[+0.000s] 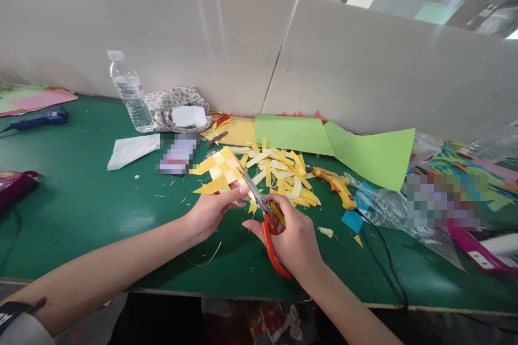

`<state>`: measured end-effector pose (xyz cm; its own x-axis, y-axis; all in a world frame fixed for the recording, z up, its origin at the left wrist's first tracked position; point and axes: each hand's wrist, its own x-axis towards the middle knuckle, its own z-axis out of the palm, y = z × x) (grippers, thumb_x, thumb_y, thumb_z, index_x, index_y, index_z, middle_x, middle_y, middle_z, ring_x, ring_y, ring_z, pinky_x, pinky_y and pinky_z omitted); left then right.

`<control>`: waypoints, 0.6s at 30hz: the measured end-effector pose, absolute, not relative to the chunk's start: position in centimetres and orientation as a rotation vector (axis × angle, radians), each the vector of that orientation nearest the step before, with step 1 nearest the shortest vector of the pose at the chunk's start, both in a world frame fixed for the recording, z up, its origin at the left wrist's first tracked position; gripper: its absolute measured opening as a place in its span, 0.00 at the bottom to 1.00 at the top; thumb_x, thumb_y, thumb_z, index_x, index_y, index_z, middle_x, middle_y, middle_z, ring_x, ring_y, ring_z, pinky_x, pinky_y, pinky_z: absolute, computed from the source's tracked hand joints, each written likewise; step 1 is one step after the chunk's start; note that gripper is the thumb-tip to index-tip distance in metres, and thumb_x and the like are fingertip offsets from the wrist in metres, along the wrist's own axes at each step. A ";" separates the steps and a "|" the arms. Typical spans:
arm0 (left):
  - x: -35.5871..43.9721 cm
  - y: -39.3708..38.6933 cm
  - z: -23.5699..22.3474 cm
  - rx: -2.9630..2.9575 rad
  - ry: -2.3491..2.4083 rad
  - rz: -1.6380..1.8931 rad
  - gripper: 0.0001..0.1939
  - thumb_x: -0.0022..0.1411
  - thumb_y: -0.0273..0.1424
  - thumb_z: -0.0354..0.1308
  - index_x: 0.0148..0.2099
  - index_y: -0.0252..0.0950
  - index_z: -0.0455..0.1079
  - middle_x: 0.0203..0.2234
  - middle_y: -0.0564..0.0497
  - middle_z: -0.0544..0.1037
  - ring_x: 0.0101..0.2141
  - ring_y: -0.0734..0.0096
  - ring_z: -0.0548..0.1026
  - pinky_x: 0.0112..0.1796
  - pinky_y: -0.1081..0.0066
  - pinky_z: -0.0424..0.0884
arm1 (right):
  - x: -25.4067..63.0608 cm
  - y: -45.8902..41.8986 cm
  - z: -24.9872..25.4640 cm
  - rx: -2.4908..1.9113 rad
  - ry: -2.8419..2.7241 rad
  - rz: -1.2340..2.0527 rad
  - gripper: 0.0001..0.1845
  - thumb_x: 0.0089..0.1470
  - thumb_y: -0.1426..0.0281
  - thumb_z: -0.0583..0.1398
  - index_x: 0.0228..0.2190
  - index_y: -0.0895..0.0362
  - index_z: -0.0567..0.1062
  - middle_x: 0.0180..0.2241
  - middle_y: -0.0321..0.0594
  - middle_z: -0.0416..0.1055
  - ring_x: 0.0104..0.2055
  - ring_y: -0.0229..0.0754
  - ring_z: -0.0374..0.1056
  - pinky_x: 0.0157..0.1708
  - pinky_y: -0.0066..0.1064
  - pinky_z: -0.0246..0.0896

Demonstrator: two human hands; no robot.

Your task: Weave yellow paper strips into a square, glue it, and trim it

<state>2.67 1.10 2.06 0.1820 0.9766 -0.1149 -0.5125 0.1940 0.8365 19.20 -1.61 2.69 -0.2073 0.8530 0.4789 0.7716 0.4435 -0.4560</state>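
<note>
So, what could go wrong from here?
The red-handled metal scissors, close to the fingertips of the left hand, could nick them or miscut the yellow-and-cream woven paper. The yellow glue gun trails a black cord to the front edge of the green tabletop, where an arm might snag it.

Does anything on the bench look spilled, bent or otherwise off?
Nothing looks spilled. The yellow and cream strips lie in a messy heap, with loose scraps around it on the green table. The light green paper is buckled instead of flat.

Woven yellow-and-cream paper, strip ends loose, tilted; red-handled scissors, blades at its right edge.
</note>
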 end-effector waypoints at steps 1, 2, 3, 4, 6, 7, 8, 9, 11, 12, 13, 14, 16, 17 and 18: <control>2.7 1.1 2.0 0.753 0.774 1.202 0.10 0.46 0.33 0.67 0.31 0.34 0.73 0.26 0.54 0.74 0.29 0.75 0.73 0.31 0.76 0.67 | 19.2 -1.6 2.7 -1.353 -2.005 0.154 0.28 0.42 0.49 0.61 0.36 0.58 0.68 0.20 0.37 0.70 0.23 0.40 0.67 0.19 0.26 0.56; 2.7 1.1 2.0 0.753 0.776 1.200 0.10 0.46 0.33 0.67 0.31 0.34 0.73 0.26 0.54 0.74 0.29 0.75 0.73 0.31 0.76 0.68 | 19.2 -1.6 2.7 -1.349 -2.002 0.159 0.27 0.42 0.50 0.62 0.36 0.58 0.68 0.20 0.36 0.70 0.22 0.40 0.67 0.19 0.26 0.56; 2.7 1.1 2.0 0.752 0.777 1.196 0.11 0.47 0.33 0.67 0.32 0.34 0.73 0.26 0.54 0.74 0.30 0.75 0.73 0.31 0.76 0.68 | 19.2 -1.5 2.7 -1.347 -2.000 0.163 0.27 0.42 0.50 0.62 0.36 0.58 0.68 0.19 0.36 0.69 0.21 0.39 0.67 0.19 0.26 0.56; 2.7 1.1 2.0 0.750 0.778 1.194 0.11 0.47 0.33 0.67 0.32 0.34 0.73 0.26 0.53 0.75 0.30 0.75 0.73 0.32 0.76 0.68 | 19.2 -1.5 2.7 -1.346 -1.998 0.167 0.27 0.42 0.50 0.62 0.36 0.58 0.68 0.19 0.35 0.69 0.21 0.39 0.66 0.19 0.26 0.55; 2.6 1.0 2.0 0.741 0.780 1.190 0.10 0.47 0.33 0.67 0.32 0.34 0.73 0.27 0.54 0.75 0.30 0.75 0.73 0.31 0.77 0.68 | 19.1 -1.4 2.6 -1.347 -2.001 0.167 0.27 0.42 0.50 0.62 0.36 0.58 0.68 0.18 0.35 0.68 0.20 0.39 0.66 0.19 0.26 0.55; 2.6 1.0 2.0 0.738 0.780 1.189 0.10 0.47 0.33 0.66 0.32 0.34 0.73 0.26 0.54 0.75 0.30 0.76 0.73 0.31 0.78 0.68 | 19.1 -1.4 2.6 -1.349 -2.003 0.161 0.26 0.42 0.50 0.62 0.36 0.58 0.68 0.18 0.34 0.68 0.20 0.38 0.65 0.19 0.26 0.56; 2.6 1.0 2.0 0.738 0.778 1.190 0.09 0.48 0.33 0.66 0.32 0.34 0.73 0.26 0.54 0.75 0.30 0.77 0.73 0.31 0.78 0.68 | 19.2 -1.4 2.6 -1.351 -2.002 0.154 0.26 0.43 0.50 0.62 0.36 0.58 0.68 0.18 0.34 0.68 0.20 0.38 0.65 0.19 0.26 0.56; 2.6 1.0 2.1 0.740 0.774 1.194 0.09 0.48 0.32 0.66 0.32 0.34 0.73 0.26 0.55 0.74 0.29 0.77 0.73 0.30 0.79 0.69 | 19.2 -1.3 2.6 -1.354 -2.001 0.149 0.26 0.42 0.50 0.62 0.36 0.58 0.68 0.18 0.35 0.68 0.20 0.38 0.65 0.20 0.26 0.56; 2.6 1.0 2.2 0.739 0.771 1.212 0.09 0.47 0.32 0.67 0.32 0.34 0.73 0.25 0.55 0.74 0.28 0.79 0.73 0.30 0.80 0.69 | 19.4 -1.3 2.6 -1.353 -1.998 0.142 0.27 0.41 0.51 0.63 0.37 0.58 0.68 0.20 0.36 0.69 0.21 0.39 0.65 0.21 0.27 0.57; 2.6 1.1 2.2 0.733 0.771 1.223 0.09 0.47 0.31 0.67 0.32 0.34 0.73 0.25 0.55 0.74 0.27 0.80 0.72 0.29 0.81 0.69 | 19.6 -1.2 2.7 -1.350 -1.996 0.141 0.28 0.40 0.50 0.63 0.37 0.58 0.68 0.21 0.36 0.70 0.21 0.39 0.65 0.21 0.27 0.58; 2.6 1.1 2.3 0.725 0.771 1.232 0.09 0.46 0.31 0.67 0.31 0.34 0.73 0.25 0.55 0.74 0.26 0.81 0.72 0.28 0.81 0.69 | 19.7 -1.2 2.7 -1.346 -1.994 0.142 0.29 0.40 0.50 0.63 0.37 0.58 0.69 0.22 0.37 0.70 0.22 0.39 0.65 0.22 0.27 0.58; 2.5 1.2 2.4 0.714 0.771 1.240 0.09 0.46 0.31 0.68 0.30 0.33 0.72 0.24 0.56 0.74 0.25 0.82 0.72 0.28 0.82 0.69 | 19.9 -1.1 2.8 -1.343 -1.992 0.144 0.29 0.39 0.50 0.64 0.38 0.58 0.69 0.22 0.38 0.70 0.22 0.39 0.65 0.22 0.27 0.59; 2.4 1.4 2.6 0.692 0.764 1.255 0.09 0.46 0.30 0.68 0.29 0.34 0.72 0.22 0.56 0.74 0.24 0.83 0.71 0.27 0.84 0.69 | 20.2 -1.0 2.9 -1.344 -1.977 0.165 0.29 0.39 0.51 0.64 0.38 0.58 0.68 0.23 0.38 0.70 0.22 0.38 0.65 0.22 0.27 0.59; 2.4 1.4 2.7 0.684 0.759 1.263 0.09 0.46 0.30 0.68 0.29 0.34 0.71 0.22 0.56 0.74 0.23 0.84 0.71 0.27 0.84 0.70 | 20.2 -1.0 2.9 -1.351 -1.963 0.188 0.29 0.39 0.51 0.64 0.38 0.58 0.68 0.24 0.37 0.70 0.22 0.37 0.64 0.22 0.27 0.59; 2.3 1.5 2.8 0.678 0.756 1.269 0.09 0.46 0.30 0.68 0.29 0.34 0.71 0.21 0.57 0.74 0.23 0.84 0.71 0.27 0.84 0.70 | 20.3 -0.9 2.9 -1.360 -1.946 0.219 0.28 0.40 0.52 0.64 0.38 0.57 0.68 0.24 0.36 0.69 0.21 0.36 0.63 0.22 0.27 0.59</control>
